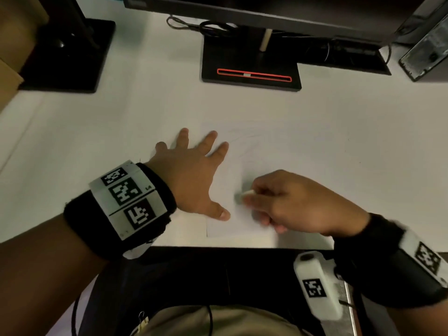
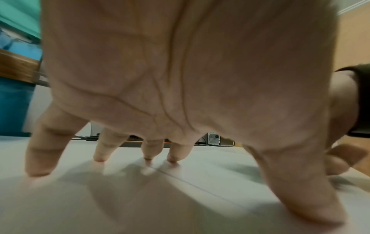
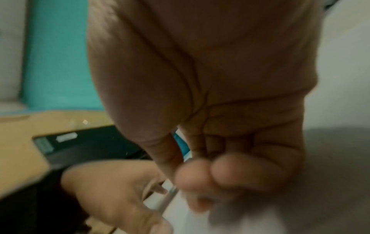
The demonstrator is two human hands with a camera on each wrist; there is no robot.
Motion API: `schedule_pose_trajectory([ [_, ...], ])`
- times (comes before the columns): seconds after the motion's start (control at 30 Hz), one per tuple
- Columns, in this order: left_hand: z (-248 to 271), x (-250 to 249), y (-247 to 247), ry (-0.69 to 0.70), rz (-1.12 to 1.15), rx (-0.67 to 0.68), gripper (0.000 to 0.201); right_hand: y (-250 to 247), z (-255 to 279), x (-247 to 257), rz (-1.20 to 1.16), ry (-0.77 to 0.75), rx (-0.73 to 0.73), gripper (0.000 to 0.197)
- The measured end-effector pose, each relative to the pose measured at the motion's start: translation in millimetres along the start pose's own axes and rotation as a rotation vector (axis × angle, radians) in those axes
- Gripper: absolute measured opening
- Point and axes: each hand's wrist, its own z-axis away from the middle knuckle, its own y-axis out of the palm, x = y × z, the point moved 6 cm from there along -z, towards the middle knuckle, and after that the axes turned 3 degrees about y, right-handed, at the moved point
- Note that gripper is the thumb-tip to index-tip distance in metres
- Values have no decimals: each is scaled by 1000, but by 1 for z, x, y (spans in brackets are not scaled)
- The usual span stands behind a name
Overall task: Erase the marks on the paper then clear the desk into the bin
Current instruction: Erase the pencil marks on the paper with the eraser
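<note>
A white sheet of paper (image 1: pixel 266 151) lies on the white desk and carries faint pencil marks (image 1: pixel 247 139). My left hand (image 1: pixel 206 175) lies spread flat on the sheet's left part, with its fingertips (image 2: pixel 100 156) pressing down. My right hand (image 1: pixel 286 202) pinches a small white eraser (image 1: pixel 246 195) against the paper, just right of the left thumb. The right wrist view is blurred. It shows my right hand's curled fingers (image 3: pixel 220 171) and the left hand (image 3: pixel 112 190) beside them, but no eraser. No bin is in view.
A black monitor stand with a red-rimmed slot (image 1: pixel 252 69) stands behind the paper. A second stand (image 1: pixel 70 57) is at the far left, beside a cardboard box (image 1: pixel 9 76). Cables (image 1: pixel 206 26) and a computer case (image 1: pixel 426 52) sit at the back. The desk's front edge (image 1: pixel 218 246) is just below my hands.
</note>
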Motion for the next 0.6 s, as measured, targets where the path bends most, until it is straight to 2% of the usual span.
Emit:
schedule_pose_trajectory([
  [0.07, 1, -1, 0, -3, 10, -3, 137, -10, -12, 2, 148, -9, -90, 42],
  [0.17, 2, -2, -1, -19, 36, -8, 141, -25, -25, 1, 131, 35, -167, 44],
  [0.23, 2, -2, -1, -27, 40, -3, 143, -21, -27, 7, 150, 10, -159, 43],
  [0.37, 2, -3, -1, -23, 63, 1, 144, 3, -25, 20, 218, -75, -18, 39],
  [0.5, 3, -3, -1, -23, 83, 24, 144, -31, -37, 8, 118, 19, -172, 39],
  [0.53, 2, -3, 0, -23, 84, 25, 144, -30, -36, 11, 142, 4, -180, 39],
  [0.6, 2, -2, 0, -22, 92, 24, 144, -10, -32, 22, 244, -61, -85, 38],
])
